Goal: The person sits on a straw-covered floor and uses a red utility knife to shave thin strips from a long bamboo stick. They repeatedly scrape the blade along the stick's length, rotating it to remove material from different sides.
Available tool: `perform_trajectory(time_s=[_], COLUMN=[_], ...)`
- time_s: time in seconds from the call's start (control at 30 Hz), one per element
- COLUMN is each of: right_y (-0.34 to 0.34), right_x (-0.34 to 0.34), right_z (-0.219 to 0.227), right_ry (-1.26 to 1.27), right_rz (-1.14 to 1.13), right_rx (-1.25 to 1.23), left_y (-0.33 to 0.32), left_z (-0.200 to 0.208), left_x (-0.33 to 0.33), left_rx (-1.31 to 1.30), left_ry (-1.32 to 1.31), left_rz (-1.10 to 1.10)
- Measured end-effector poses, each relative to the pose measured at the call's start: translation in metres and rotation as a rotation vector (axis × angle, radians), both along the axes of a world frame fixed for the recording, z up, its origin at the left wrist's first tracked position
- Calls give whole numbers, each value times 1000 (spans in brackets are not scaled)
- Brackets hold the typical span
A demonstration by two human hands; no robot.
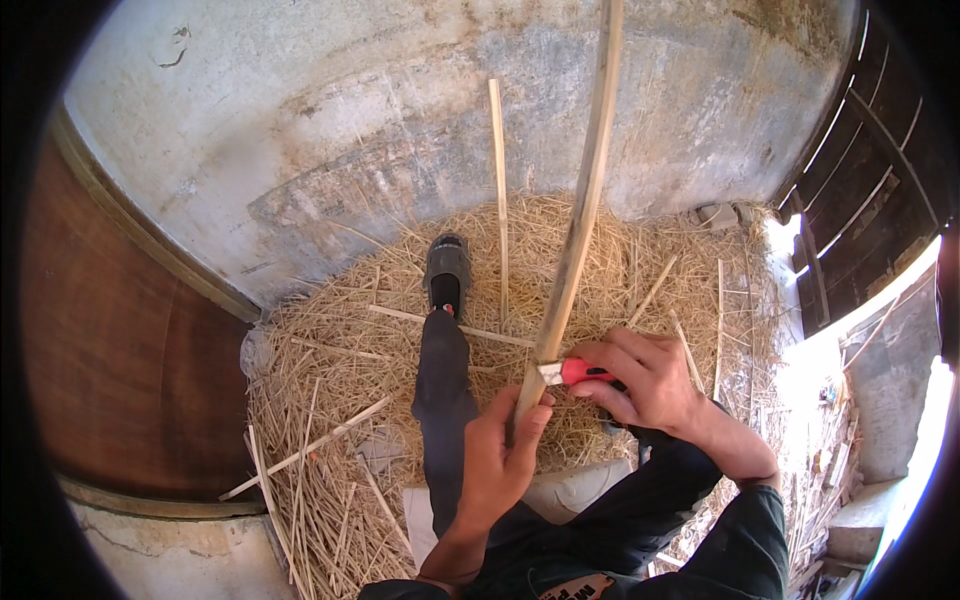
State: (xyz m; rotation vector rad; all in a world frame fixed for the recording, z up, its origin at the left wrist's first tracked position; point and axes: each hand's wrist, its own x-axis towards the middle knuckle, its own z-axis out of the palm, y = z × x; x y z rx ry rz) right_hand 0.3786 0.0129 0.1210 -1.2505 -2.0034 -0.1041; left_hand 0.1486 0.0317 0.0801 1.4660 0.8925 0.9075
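A long wooden pole [583, 210] rises from my lap, leaning slightly right, and its top runs out of the view. My left hand [497, 455] is closed round its lower end. In my right hand [645, 378] I grip a knife with a red handle [585, 371]. Its short pale blade [551, 374] touches the pole just above my left hand. Whether the blade cuts into the wood, I cannot tell.
Straw and thin wood strips [310, 455] cover the floor round my legs. One strip [498, 180] stands against the stained wall [400, 130] ahead. A brown door [130, 350] is at the left; dark boards [870, 160] hang at the right. My shoe [447, 268] rests on the straw.
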Motion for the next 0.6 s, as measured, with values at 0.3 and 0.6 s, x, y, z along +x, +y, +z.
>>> perform_trajectory(time_s=[0.3,0.6], right_y=[0,-2], right_x=[4,0], right_z=[0,1], right_ry=[1,-42], right_rz=[-20,-66], right_rx=[21,42], left_y=[-2,-6], left_z=[-2,6], left_x=[3,2], left_rx=[95,134], left_ry=[70,168], left_rz=[44,73])
